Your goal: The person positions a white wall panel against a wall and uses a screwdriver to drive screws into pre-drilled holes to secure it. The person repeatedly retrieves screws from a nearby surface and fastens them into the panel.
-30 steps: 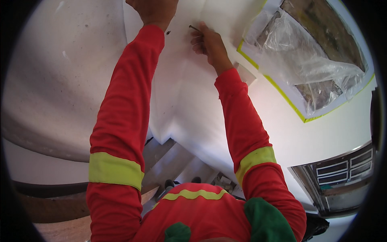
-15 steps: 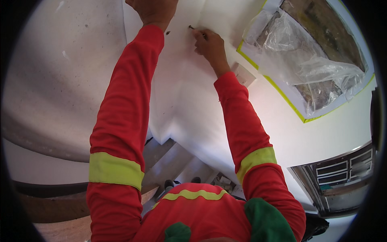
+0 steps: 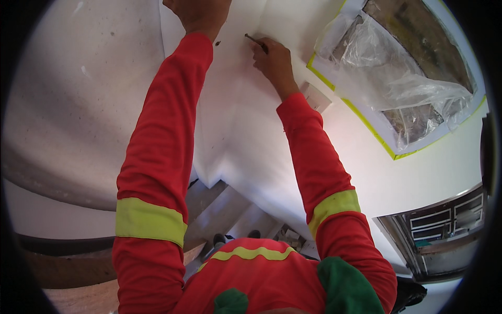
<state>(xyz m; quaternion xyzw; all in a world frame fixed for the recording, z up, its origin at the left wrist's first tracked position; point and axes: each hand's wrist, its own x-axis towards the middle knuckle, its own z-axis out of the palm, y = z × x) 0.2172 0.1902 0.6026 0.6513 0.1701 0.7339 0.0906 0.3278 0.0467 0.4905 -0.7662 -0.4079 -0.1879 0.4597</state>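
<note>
My left hand (image 3: pixel 201 14) is raised against the pale surfaces at the top of the view. The upper edge cuts it off, so what its fingers do is hidden. To its right, my right hand (image 3: pixel 273 60) is closed with the fingers curled. It pinches a thin dark screw-like rod (image 3: pixel 254 40), whose small wider end points up and left, toward the white wall (image 3: pixel 246 104). Whether that end touches the wall I cannot tell. A small dark hole or mark (image 3: pixel 218 43) shows on the wall between my two hands.
Right of my right wrist is a white wall plate (image 3: pixel 316 98). Further right, crumpled clear plastic (image 3: pixel 387 78) covers an opening edged with yellow-green tape. A large pale curved surface (image 3: pixel 89 104) fills the left. Planks (image 3: pixel 225 209) and my shoes show below.
More of the dark rod shows out of my right hand, and the fingers have shifted slightly along it. My left hand stays in almost the same place.
</note>
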